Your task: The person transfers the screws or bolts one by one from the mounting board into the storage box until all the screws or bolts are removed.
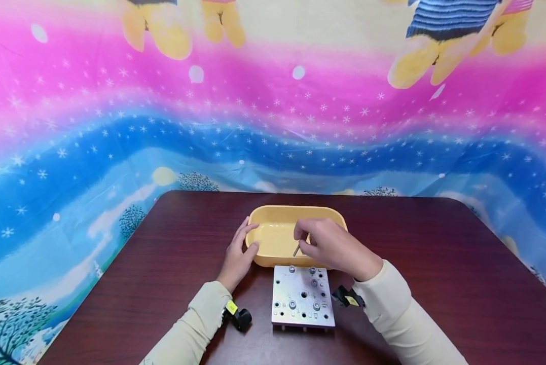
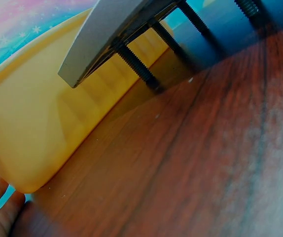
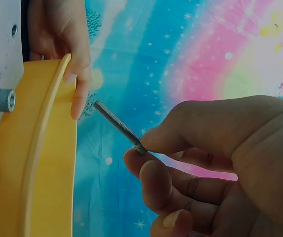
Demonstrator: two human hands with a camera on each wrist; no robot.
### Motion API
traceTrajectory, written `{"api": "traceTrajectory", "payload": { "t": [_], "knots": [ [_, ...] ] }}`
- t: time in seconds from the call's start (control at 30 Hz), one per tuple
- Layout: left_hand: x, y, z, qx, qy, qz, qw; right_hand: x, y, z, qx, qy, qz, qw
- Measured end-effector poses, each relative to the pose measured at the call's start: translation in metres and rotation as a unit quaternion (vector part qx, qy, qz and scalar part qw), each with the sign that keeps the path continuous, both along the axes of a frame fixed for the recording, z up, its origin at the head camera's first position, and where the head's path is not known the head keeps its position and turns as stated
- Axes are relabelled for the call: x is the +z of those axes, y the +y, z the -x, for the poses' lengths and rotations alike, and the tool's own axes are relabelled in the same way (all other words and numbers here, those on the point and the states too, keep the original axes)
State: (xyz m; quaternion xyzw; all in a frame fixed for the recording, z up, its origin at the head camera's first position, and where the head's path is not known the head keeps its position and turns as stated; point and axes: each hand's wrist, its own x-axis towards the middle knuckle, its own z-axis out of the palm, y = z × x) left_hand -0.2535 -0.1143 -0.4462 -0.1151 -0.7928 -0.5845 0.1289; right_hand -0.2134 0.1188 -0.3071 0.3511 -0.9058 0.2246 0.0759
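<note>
My right hand point(image 1: 334, 248) pinches a threaded bolt point(image 3: 117, 122) by one end between thumb and fingertips, over the front part of a yellow plastic bin point(image 1: 300, 208). In the head view the bolt's shank slants down to the left. My left hand point(image 1: 237, 259) holds the left end of the bin, its fingers over the rim. Just in front of the bin stands a square metal plate point(image 1: 293, 286) with drilled holes. Several socket-head bolts point(image 1: 292, 304) sit in it, and threaded shanks point(image 2: 137, 68) stick out below it.
The dark reddish wooden table point(image 1: 419, 238) extends to both sides. A colourful printed cloth point(image 1: 273, 116) hangs behind its far edge. Black cameras are strapped to both wrists, the right one point(image 1: 346, 296) close beside the plate's right edge.
</note>
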Motion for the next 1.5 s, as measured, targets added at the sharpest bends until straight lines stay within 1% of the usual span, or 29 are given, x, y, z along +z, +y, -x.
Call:
{"api": "traceTrajectory", "payload": {
  "t": [0.33, 0.43, 0.87, 0.9, 1.1, 1.13, 1.3, 1.5],
  "knots": [
    [0.001, 0.0, -0.001, 0.007, -0.004, 0.012, 0.9999, 0.002, 0.01, 0.005, 0.004, 0.031, 0.014, 0.999],
    [0.001, 0.0, -0.001, 0.009, -0.003, 0.013, 0.9999, 0.002, 0.012, 0.007, 0.001, 0.035, 0.017, 0.999],
    [0.0, 0.0, 0.0, 0.004, 0.003, 0.007, 1.0, -0.004, 0.015, 0.016, -0.027, 0.017, 0.009, 0.999],
    [0.004, 0.001, -0.003, 0.004, 0.0, 0.006, 1.0, -0.005, 0.016, 0.017, -0.029, 0.014, 0.01, 0.999],
    [0.003, 0.001, -0.002, 0.005, -0.003, 0.006, 1.0, -0.009, 0.018, 0.023, -0.035, 0.004, 0.006, 0.999],
    [-0.001, 0.0, 0.001, 0.005, 0.0, 0.008, 1.0, -0.01, 0.018, 0.024, -0.036, 0.002, 0.005, 0.999],
    [-0.002, 0.001, 0.0, 0.007, 0.002, 0.011, 0.9999, -0.016, 0.019, 0.03, -0.043, -0.004, 0.0, 0.999],
    [-0.001, 0.001, 0.0, 0.008, 0.002, 0.009, 0.9999, -0.026, 0.024, 0.04, -0.053, -0.015, 0.009, 0.998]
  ]
}}
